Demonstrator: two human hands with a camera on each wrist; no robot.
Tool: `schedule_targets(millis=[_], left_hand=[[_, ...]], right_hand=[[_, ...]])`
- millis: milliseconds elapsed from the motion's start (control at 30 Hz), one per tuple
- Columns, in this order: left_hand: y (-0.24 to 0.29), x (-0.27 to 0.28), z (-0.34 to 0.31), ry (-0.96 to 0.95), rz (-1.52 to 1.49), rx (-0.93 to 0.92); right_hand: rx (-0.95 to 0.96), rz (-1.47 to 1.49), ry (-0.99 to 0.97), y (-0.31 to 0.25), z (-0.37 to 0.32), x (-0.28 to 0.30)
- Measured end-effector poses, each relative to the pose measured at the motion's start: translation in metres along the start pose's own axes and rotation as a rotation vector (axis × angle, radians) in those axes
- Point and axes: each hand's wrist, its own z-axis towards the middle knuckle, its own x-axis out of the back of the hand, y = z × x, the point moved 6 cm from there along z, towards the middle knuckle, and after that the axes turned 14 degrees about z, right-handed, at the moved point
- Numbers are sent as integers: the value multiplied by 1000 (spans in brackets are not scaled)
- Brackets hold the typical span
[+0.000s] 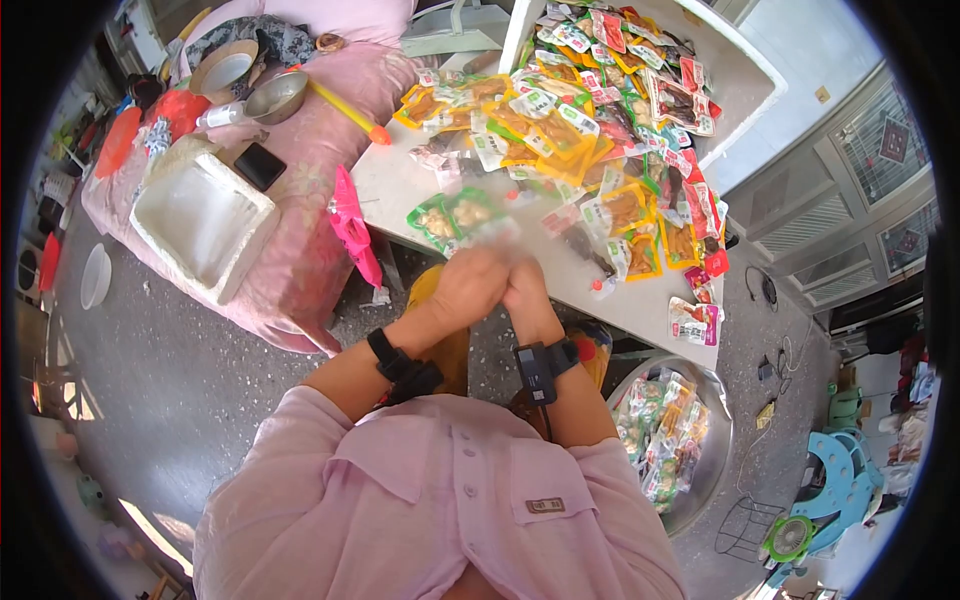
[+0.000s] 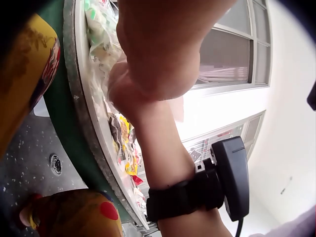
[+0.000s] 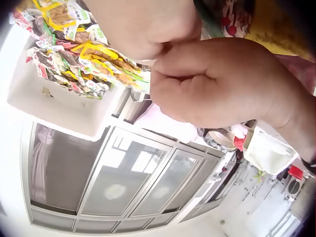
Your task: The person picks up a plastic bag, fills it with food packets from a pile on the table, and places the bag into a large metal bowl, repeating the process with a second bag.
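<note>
In the head view my left hand [image 1: 470, 285] and right hand [image 1: 525, 287] are side by side at the table's near edge, fingers curled and knuckles together. They grip the gathered near end of a clear plastic bag [image 1: 490, 228], blurred, with green-edged food packets [image 1: 437, 222] showing pale pieces inside. The left wrist view shows the bag [image 2: 102, 54] running up to the curled hands. Fingertips are hidden behind the knuckles in the right wrist view. Beyond the bag, yellow-edged food packets [image 1: 560, 135] lie heaped on the white tabletop [image 1: 640, 318].
A white foam box [image 1: 745, 105] spills packets onto the table's far side. At right below stands a metal basin [image 1: 715, 440] of packets. On the pink-covered bed [image 1: 310, 230] are a foam tray [image 1: 190, 215] and a phone [image 1: 259, 166]. A pink bag [image 1: 352, 225] hangs at the table's left edge.
</note>
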Motion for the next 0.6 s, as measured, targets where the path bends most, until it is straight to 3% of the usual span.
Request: schedule_targets(millis=[100,200,300,400,500,600], left_hand=[[0,3,-1,12,-20,7],[-7,0,-7,0,-5,59],[-6,11,-11,21,-12,106],[-8,19,-23,-16,34,82],[-16,7,-35,11,201,-2],[-18,5,-34,-47,133,-55]], right_hand=[[108,-167,24,-5,-8,-14],[2,-103,-18,6,13,-5],[-33,-127,60,0,-7,-8],[-45,34,68,-8,-25,11],[-33,-57,74,-24,-36,35],[45,-179,141,-42,-48,39]])
